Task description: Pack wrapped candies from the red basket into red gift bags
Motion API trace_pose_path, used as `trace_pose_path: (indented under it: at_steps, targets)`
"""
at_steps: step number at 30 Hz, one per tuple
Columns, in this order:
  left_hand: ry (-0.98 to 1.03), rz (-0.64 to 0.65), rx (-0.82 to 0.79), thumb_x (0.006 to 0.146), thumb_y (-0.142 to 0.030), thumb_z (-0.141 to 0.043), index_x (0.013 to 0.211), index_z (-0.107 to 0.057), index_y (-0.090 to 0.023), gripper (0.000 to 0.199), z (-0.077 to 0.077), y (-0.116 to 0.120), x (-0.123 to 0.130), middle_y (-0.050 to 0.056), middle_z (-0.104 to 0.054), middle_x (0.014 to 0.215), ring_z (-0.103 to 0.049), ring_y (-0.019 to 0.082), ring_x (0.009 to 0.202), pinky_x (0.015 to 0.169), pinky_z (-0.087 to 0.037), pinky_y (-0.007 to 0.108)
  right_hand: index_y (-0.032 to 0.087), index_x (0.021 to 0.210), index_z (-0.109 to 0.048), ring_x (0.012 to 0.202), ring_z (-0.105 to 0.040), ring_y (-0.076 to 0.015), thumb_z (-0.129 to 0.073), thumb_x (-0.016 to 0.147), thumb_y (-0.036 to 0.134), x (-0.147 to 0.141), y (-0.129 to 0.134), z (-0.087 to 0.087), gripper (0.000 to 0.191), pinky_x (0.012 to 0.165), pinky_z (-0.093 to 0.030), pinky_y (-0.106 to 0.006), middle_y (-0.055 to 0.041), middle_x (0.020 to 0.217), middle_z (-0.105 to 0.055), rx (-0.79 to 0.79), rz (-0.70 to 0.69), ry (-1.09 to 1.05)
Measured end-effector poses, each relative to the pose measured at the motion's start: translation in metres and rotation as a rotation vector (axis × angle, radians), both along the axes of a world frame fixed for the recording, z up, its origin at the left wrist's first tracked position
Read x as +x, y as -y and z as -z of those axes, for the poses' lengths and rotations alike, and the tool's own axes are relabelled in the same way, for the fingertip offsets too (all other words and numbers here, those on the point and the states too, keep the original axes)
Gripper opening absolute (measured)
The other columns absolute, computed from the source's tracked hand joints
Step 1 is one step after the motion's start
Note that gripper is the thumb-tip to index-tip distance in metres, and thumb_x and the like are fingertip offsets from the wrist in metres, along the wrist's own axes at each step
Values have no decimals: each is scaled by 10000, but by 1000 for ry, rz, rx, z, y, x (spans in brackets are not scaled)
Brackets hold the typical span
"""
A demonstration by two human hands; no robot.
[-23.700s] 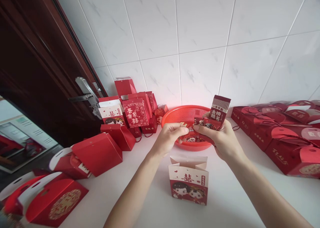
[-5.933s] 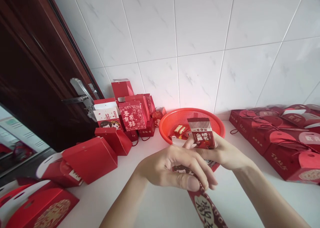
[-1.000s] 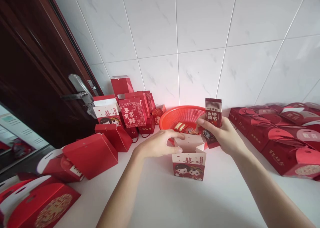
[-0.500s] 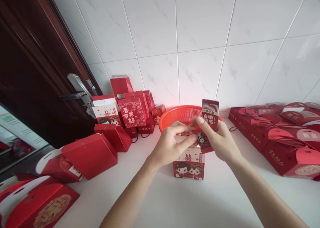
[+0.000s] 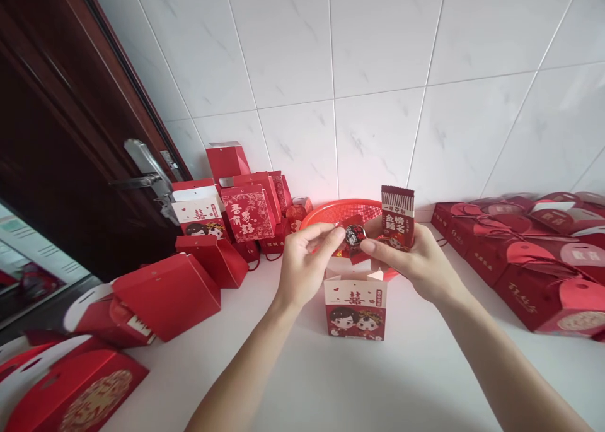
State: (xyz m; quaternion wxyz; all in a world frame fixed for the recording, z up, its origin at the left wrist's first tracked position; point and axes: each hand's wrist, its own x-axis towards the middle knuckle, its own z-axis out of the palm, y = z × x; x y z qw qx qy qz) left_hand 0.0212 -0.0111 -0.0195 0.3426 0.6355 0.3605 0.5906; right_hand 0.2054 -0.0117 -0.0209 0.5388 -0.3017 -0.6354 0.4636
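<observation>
Above a small open red and white box printed with two cartoon figures, both hands are raised. My left hand pinches a small dark red wrapped sweet with a black round label. My right hand holds an upright red packet with white stripes and characters, and its thumb reaches the sweet's right edge. Just behind the hands is a red plastic basket, its contents largely hidden by my fingers.
Red gift boxes and bags stand at the left, with larger red boxes nearer. Rows of red boxes tied with cord line the right side. A dark door with a metal handle is at the far left, beside a tiled wall.
The small sweet has moved left and up, away from the front of the upright packet. My left hand has shifted slightly left, uncovering more of the open box.
</observation>
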Motion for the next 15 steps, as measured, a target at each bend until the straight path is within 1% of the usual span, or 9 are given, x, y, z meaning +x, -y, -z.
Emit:
trace_pose_path:
  at_steps: [2, 4, 7, 9, 12, 15]
  targets:
    - [3, -17, 3, 881, -332, -722, 810, -748, -189, 162, -1, 0, -1, 15, -751, 814, -693, 165, 815, 774, -558, 266, 194, 910, -708, 566, -625, -125, -870, 757, 370, 1, 1, -1, 284, 530, -569, -249, -13, 774, -703, 0, -32, -11]
    - [4, -1, -13, 877, -339, -725, 813, -747, -191, 163, -1, 0, -2, 14, -749, 807, -697, 165, 808, 764, -559, 266, 187, 893, -709, 550, -612, -115, -852, 778, 360, 1, 1, -3, 251, 515, -557, -239, -12, 752, -701, 10, -36, -9]
    - [-2, 43, -42, 857, -364, -753, 897, -771, -202, 167, -1, -1, -2, 23, -769, 856, -713, 174, 819, 765, -571, 281, 171, 906, -714, 572, -625, -126, -827, 800, 379, 1, 1, -4, 260, 514, -553, -244, -35, 759, -712, 12, -33, 51]
    - [-8, 67, -38, 849, -357, -766, 916, -778, -205, 167, -1, -1, -2, 28, -776, 875, -719, 179, 827, 777, -576, 292, 165, 927, -714, 597, -646, -142, -832, 791, 387, 3, 1, -4, 285, 518, -554, -252, -45, 769, -717, 8, -22, 77]
    - [-5, 69, -3, 854, -315, -760, 858, -771, -204, 112, -1, -1, -2, 21, -768, 852, -710, 174, 821, 786, -572, 294, 166, 936, -713, 599, -660, -154, -845, 774, 388, 4, 1, -3, 304, 514, -551, -260, -43, 765, -719, 3, -24, 79]
    - [-1, 43, 36, 859, -287, -752, 821, -759, -201, 94, -1, -1, -3, 14, -755, 821, -694, 164, 800, 775, -562, 288, 164, 932, -715, 582, -655, -149, -833, 790, 386, 2, 1, -3, 289, 506, -549, -258, -38, 743, -716, -1, -48, 60]
